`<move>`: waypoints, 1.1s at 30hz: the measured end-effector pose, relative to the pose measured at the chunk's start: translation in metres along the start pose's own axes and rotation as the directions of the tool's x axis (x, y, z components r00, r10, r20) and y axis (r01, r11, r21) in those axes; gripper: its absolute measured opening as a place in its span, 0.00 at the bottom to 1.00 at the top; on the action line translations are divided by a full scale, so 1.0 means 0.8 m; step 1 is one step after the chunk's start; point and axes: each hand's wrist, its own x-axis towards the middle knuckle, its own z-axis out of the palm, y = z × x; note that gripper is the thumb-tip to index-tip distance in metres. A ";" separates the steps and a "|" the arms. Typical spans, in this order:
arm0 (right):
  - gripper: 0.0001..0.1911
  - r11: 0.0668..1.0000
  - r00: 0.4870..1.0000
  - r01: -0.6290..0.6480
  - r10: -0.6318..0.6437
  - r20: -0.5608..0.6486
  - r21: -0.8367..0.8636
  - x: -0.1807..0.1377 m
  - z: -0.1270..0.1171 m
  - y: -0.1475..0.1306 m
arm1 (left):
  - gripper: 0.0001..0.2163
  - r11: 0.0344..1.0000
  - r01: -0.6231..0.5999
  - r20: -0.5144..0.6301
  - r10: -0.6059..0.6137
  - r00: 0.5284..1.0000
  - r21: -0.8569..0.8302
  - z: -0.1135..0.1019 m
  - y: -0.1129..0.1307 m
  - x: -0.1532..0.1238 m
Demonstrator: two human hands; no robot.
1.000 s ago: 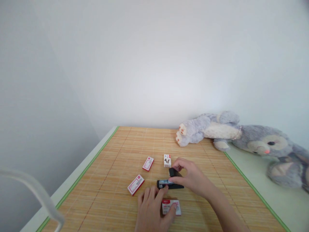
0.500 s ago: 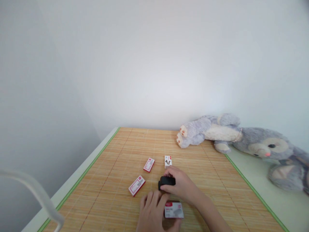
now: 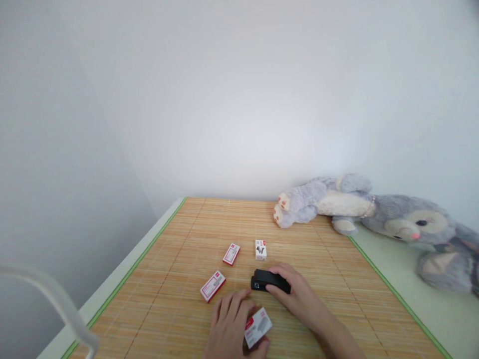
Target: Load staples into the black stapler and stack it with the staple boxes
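My right hand is closed around a black stapler at the middle of the mat, thumb on the near side and fingers over the far side. Lower down, my left hand curls beside a white and red staple box, its thumb at the near edge and its fingers at the left. The box is tilted, with a picture of staples on top. Two flat white and red boxes lie to the left, one nearer and one farther. A small white box stands beyond the stapler.
A bamboo mat with green edging covers the surface. At the right back lies a large grey plush toy against the white wall. A pale curved tube or cable crosses the lower left.
My right hand has shifted right with the stapler, showing more of its length. In my left hand the staple box has turned and moved slightly left.
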 end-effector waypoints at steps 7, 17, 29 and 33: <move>0.13 1.000 1.000 0.015 -0.014 0.002 -0.010 0.002 -0.002 -0.002 | 0.32 0.998 0.010 0.044 -0.007 0.999 -0.064 0.001 0.010 0.010; 0.15 0.998 0.997 -0.013 0.017 -0.072 0.055 -0.001 0.011 0.007 | 0.12 0.971 0.226 -0.238 -0.202 0.950 0.075 -0.007 0.020 0.006; 0.12 0.999 0.994 -0.032 0.032 -0.102 0.001 -0.003 0.009 0.003 | 0.25 0.932 0.360 -0.276 -0.354 0.894 -0.027 -0.033 -0.044 0.029; 0.09 0.995 0.978 -0.079 0.067 -0.200 -0.057 -0.003 0.007 0.004 | 0.29 0.939 0.343 -0.221 -0.333 0.917 0.011 -0.034 -0.033 0.055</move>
